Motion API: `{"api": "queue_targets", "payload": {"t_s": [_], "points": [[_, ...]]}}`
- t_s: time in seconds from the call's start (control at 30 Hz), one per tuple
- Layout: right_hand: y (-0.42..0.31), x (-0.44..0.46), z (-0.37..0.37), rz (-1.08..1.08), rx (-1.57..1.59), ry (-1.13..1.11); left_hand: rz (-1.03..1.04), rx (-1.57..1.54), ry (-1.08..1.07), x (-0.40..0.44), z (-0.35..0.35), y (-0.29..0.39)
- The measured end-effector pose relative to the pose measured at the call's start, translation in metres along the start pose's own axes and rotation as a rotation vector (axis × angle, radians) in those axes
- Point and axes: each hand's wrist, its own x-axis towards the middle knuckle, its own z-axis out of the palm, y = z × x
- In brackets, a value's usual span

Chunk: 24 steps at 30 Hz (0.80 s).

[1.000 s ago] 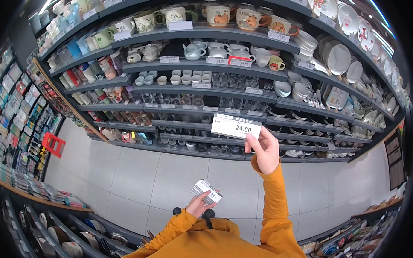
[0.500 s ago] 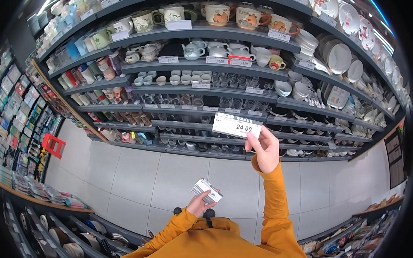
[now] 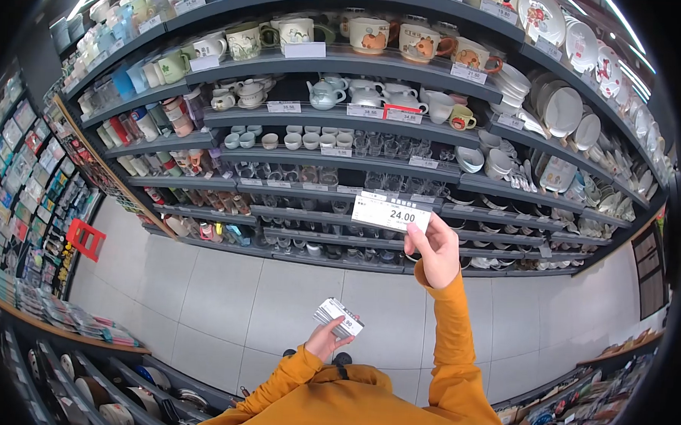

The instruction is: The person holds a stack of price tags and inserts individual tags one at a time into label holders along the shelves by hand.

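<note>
My right hand pinches the right end of a white price label reading 24.00, raised in front of the shelves. Lower down, near my body, my left hand is closed on a fanned stack of similar price labels. Behind the raised label, shelves hold glasses and small bowls. Above them stand a pale blue teapot and mugs with orange pictures. A red-framed shelf label sits under the teapots.
White plates stand at the right of the curved shelving. A red stool is on the tiled floor at left. Racks of packaged goods line the far left, and pans fill the lower-left shelves.
The shelves have shifted slightly right and down in the view. Both hands keep their holds, and the raised label sits slightly lower in the picture.
</note>
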Motion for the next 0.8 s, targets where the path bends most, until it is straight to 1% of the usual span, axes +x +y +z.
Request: {"api": "queue_targets", "payload": {"t_s": [0.33, 0.8], "points": [[0.005, 0.009, -0.004, 0.015, 0.004, -0.02, 0.002, 0.01, -0.014, 0.009, 0.001, 0.005], [0.009, 0.012, -0.024, 0.007, 0.0, 0.013, -0.03, 0.009, -0.032, 0.025, 0.013, 0.003]]}}
